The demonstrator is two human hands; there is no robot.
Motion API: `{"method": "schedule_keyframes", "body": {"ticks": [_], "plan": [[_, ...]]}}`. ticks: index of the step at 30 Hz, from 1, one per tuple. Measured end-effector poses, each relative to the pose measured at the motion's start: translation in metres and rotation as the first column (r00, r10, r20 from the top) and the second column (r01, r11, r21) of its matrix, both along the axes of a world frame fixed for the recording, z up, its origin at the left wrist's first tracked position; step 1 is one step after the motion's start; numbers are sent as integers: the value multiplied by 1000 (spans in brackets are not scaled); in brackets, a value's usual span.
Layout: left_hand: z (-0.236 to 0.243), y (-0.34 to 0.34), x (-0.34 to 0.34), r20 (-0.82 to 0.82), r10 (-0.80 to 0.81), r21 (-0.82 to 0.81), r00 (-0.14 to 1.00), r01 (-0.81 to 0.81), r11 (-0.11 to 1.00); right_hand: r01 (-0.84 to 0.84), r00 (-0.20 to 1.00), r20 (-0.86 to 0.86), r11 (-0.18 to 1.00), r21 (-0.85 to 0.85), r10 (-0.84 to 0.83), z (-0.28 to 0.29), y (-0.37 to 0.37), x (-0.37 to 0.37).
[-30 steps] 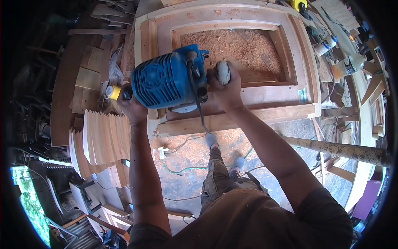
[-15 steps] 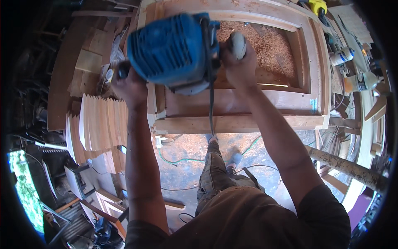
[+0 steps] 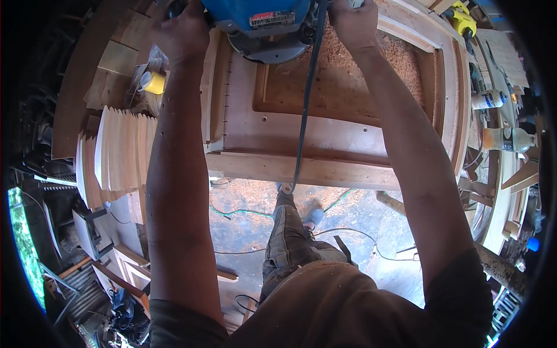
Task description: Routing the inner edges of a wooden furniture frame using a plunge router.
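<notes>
A blue router [image 3: 255, 20] with two side handles is at the far edge of the picture, its upper part cut off. My left hand [image 3: 183, 35] is closed round the dark left handle, and my right hand [image 3: 355, 29] grips the right one. Both arms are stretched forward. Beneath the router lies a wooden panelled frame [image 3: 319, 134] with a recessed middle, where shavings [image 3: 342, 66] are heaped. Whether the router's round base touches the wood, I cannot tell. Its black cord [image 3: 306, 98] hangs over the frame's near edge toward my legs.
Left of the frame stand stacked curved wooden pieces [image 3: 122, 151] and a yellow cup-like item [image 3: 152, 83]. Along the right are plastic bottles [image 3: 490, 99] and a yellow tool [image 3: 463, 22]. A green cable [image 3: 246, 211] and a black cable [image 3: 362, 233] cross the dusty floor.
Both hands have carried the router farther away from me over the frame, and its near side with a label now shows. The whole view has shifted as well.
</notes>
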State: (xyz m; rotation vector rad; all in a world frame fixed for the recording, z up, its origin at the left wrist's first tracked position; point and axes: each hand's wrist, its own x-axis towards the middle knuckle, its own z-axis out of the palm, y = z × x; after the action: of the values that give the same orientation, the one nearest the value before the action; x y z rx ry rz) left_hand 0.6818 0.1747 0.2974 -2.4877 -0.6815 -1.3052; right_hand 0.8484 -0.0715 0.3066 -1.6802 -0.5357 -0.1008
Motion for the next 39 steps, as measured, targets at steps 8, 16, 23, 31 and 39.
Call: {"method": "schedule_keyframes", "body": {"ticks": [8, 16, 23, 31, 39], "plan": [[19, -33, 25, 164, -178, -274, 970, 219, 936, 39, 999, 24, 984, -173, -36, -3, 11, 46], [19, 30, 58, 611, -626, -319, 485, 874, 366, -196, 979, -33, 968, 154, 203, -11, 30, 80], [51, -27, 84, 611, 118, -665, 783, 427, 612, -347, 922, -14, 844, 409, 386, -22, 31, 101], [63, 11, 55, 790, -166, -602, 590, 798, -34, -496, 797, 78, 577, 648, 599, -19, 41, 113], [27, 34, 115, 484, -176, -566, 857, 460, 684, -414, 860, 59, 624, 663, 508, -16, 47, 114]]}}
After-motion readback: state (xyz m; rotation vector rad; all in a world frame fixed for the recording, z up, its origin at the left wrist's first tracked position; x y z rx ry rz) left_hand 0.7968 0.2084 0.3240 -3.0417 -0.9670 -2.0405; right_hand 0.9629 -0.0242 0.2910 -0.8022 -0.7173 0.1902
